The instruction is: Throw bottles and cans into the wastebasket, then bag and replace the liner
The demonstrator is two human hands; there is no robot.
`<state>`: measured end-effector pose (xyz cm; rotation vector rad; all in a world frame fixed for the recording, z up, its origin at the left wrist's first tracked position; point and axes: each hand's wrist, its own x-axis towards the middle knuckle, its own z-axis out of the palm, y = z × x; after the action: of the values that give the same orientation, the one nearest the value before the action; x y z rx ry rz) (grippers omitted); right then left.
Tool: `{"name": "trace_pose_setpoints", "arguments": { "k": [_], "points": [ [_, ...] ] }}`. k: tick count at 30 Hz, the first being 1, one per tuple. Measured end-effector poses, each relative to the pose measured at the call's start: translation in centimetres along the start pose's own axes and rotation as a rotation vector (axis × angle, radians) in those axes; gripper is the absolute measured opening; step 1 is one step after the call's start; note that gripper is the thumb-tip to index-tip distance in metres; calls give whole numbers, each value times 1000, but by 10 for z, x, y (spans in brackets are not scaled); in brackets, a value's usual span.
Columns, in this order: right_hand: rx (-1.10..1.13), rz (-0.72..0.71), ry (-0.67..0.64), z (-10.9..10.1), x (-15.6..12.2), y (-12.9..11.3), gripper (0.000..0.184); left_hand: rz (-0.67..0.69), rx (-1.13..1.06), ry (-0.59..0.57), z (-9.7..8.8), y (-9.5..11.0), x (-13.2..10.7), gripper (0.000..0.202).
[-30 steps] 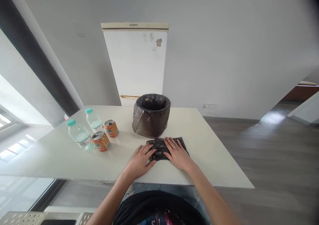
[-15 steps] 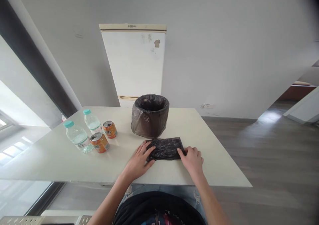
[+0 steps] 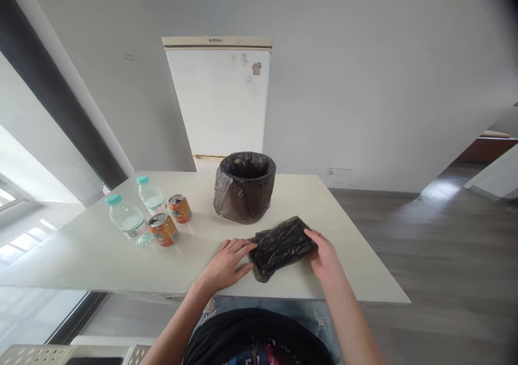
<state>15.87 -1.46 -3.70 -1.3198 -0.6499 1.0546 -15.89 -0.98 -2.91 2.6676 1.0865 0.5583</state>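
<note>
A folded black plastic garbage bag (image 3: 279,249) lies at a slant near the front of the table, its right end slightly lifted. My right hand (image 3: 324,254) grips that end, thumb on top and the other fingers underneath, partly hidden. At the bag's left end, my left hand (image 3: 229,262) rests with its fingers stretched out and thumb apart, the fingertips touching the bag's edge. Just behind the bag stands a bin (image 3: 245,198) lined with another black bag, which is folded over its rim.
On the left of the white table (image 3: 194,270) stand two clear bottles (image 3: 127,222) (image 3: 150,195) with green caps and two orange cans (image 3: 163,230) (image 3: 180,208). A white fridge (image 3: 222,101) is beyond the table's far edge, against a grey wall.
The garbage bag has turned, its right end swinging away from me and upward with my right hand. My left hand has slid off its top to the left edge.
</note>
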Motion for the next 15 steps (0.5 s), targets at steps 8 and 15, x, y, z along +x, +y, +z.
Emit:
{"name": "trace_pose_setpoints", "arguments": {
  "k": [8, 15],
  "points": [
    [98, -54, -49, 46, -31, 16, 60, 11, 41, -15, -1, 3, 2, 36],
    [-260, -352, 128, 55, -31, 46, 55, 19, 48, -7, -1, 3, 2, 32]
  ]
}}
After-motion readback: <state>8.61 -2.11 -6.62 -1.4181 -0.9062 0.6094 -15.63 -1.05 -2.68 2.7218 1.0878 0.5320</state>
